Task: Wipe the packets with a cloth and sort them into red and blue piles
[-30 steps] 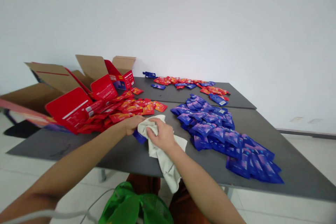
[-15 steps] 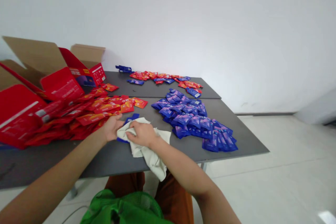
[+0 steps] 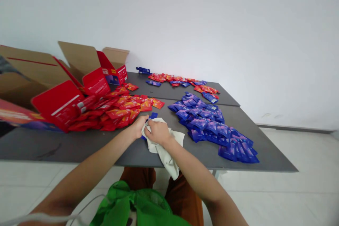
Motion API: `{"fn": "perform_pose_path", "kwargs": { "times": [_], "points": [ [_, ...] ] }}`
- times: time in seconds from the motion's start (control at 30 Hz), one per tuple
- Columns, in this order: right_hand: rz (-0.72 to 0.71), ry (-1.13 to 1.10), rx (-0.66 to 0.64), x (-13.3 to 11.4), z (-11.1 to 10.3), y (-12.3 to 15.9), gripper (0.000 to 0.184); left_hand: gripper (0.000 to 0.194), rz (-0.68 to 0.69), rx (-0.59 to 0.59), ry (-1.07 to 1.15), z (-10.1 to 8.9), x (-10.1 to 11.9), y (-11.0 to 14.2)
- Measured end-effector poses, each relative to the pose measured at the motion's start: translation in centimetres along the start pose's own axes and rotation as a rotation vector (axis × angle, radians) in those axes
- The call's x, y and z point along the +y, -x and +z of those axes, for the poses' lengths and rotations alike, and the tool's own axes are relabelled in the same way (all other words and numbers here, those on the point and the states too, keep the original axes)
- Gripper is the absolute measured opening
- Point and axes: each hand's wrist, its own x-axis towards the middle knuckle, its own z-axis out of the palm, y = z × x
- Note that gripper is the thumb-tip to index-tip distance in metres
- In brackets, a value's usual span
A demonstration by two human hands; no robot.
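Observation:
My right hand (image 3: 159, 132) is closed on a cream cloth (image 3: 166, 150), pressing it onto a blue pouch (image 3: 153, 116). Only the pouch's edges show around the cloth and my hands. My left hand (image 3: 139, 127) is closed at the left side of this pouch, against the cloth's edge. The cloth's loose end hangs over the front edge of the grey table (image 3: 124, 155). To the left lies a heap of red-orange pouches (image 3: 119, 109). Blue-purple pouches (image 3: 201, 120) are laid in overlapping rows to the right.
Open red cartons (image 3: 62, 104) stand at the left with flaps raised. Mixed red and blue pouches (image 3: 174, 79) lie along the back table, by the white wall (image 3: 212, 24). A grey cable (image 3: 45, 218) crosses the lower left.
The view has swung left, so the table's contents appear farther right. My left hand has moved closer to my right hand, and its fingers have closed at the pouch.

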Motion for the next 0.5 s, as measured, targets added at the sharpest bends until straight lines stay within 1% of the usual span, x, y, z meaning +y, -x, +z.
{"fn": "perform_pose_path", "kwargs": {
  "times": [0.07, 0.13, 0.17, 0.2, 0.23, 0.3, 0.37, 0.43, 0.5],
  "points": [
    [0.100, 0.034, -0.022, 0.2, -0.5, -0.7, 0.036, 0.032, 0.000, -0.005, 0.015, 0.2, -0.2, -0.5],
    [0.202, 0.063, -0.044, 0.6, -0.9, -1.4, 0.040, 0.033, 0.029, -0.041, 0.029, 0.2, -0.2, -0.8],
    [0.212, 0.066, -0.053, 0.7, -1.1, -1.5, 0.041, 0.035, 0.024, -0.056, 0.026, 0.2, -0.2, -0.8],
    [0.193, 0.061, -0.059, 0.8, -1.2, -1.4, 0.041, 0.037, -0.004, -0.056, 0.009, 0.2, -0.1, -0.9],
    [0.156, 0.050, -0.066, 0.7, -1.2, -1.2, 0.039, 0.039, -0.041, -0.036, -0.021, 0.2, 0.1, -0.9],
    [0.071, 0.025, -0.088, 0.4, -1.2, -0.2, 0.035, 0.041, -0.091, 0.045, -0.089, 0.3, 0.3, -1.0],
    [0.039, 0.019, -0.103, 0.3, -1.2, 0.6, 0.033, 0.037, -0.066, 0.129, -0.124, 0.5, 0.4, -1.0],
    [0.100, 0.037, -0.094, 0.7, -1.4, 0.6, 0.035, 0.032, -0.004, 0.178, -0.116, 0.7, 0.1, -1.2],
    [0.208, 0.061, -0.066, 1.3, -1.5, -0.1, 0.039, 0.028, 0.046, 0.205, -0.101, 0.8, -0.5, -1.3]
  ]
}}
